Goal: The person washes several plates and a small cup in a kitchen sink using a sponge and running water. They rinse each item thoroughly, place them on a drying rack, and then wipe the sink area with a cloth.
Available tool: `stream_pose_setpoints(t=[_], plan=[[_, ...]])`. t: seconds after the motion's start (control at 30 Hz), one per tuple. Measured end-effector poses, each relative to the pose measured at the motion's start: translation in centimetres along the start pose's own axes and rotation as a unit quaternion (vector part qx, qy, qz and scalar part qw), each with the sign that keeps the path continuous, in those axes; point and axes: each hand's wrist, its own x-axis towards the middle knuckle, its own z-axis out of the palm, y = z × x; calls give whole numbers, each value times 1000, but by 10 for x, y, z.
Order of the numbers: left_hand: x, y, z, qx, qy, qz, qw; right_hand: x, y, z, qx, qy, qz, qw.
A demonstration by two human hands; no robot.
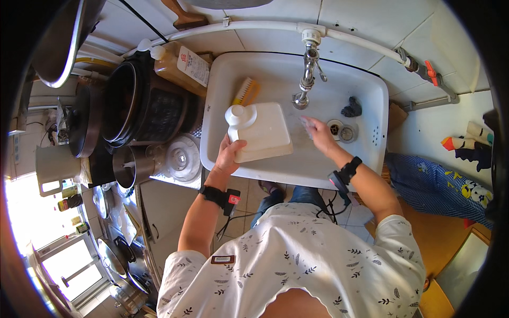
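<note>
My left hand [229, 153] grips the lower left edge of a white plastic container [264, 133], thumb on top. The container is flat and roughly square, with a round raised knob at its far left corner. It is held over the white sink basin [258, 169]. To the right, beneath and slightly right of the metal faucet [308, 75], is my right hand [321, 135], apart from the container. Its fingertips look pale and blurred, so whether they hold something small is unclear. A yellow scrub brush [246, 92] lies partly behind the container.
A dark crumpled cloth [351, 107] lies near the drain [335, 128], with a round strainer [347, 134] beside it. Left of the sink stand a large detergent jug [181, 65], a dark cooker [163, 103] and a clear lid [183, 158]. A blue checked cloth [433, 183] hangs at right.
</note>
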Motion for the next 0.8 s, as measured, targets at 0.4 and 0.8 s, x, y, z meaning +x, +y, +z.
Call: stream_pose_setpoints(t=[0.4,0.8], plan=[[109,-36,16,242,-38,-209,947,51,81,-3,502,30,250,827],[192,-95,40,268,27,-224,936,67,73,-55,346,175,35,921]])
